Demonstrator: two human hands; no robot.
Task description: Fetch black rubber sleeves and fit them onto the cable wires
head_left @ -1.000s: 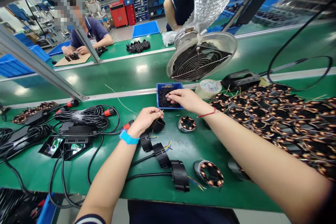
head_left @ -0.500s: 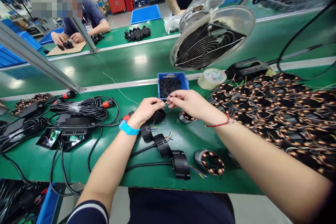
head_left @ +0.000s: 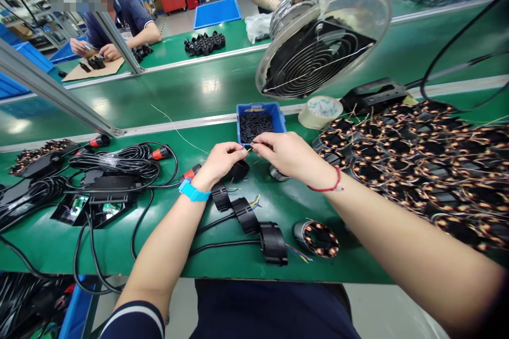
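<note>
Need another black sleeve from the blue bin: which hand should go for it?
Probably the right hand. It sits just in front of the blue bin and pinches only a small piece at its fingertips, while the left hand pinches the thin wire over a black housing.

What the fingers (head_left: 243, 151) of the left hand (head_left: 220, 161) and right hand (head_left: 288, 153) pinch between them is too small to tell: only a thin pale sliver shows. The left hand hides most of a black housing (head_left: 238, 170), and the right wrist covers all but an edge of a wound coil (head_left: 276, 174). The pile of coils (head_left: 429, 164) blurs toward the right edge, which cuts it off. The contents of the blue bin (head_left: 257, 123) read only as tiny dark pieces. The black cables (head_left: 35, 270) run off the left and bottom edges of the desk (head_left: 119, 243).
</note>
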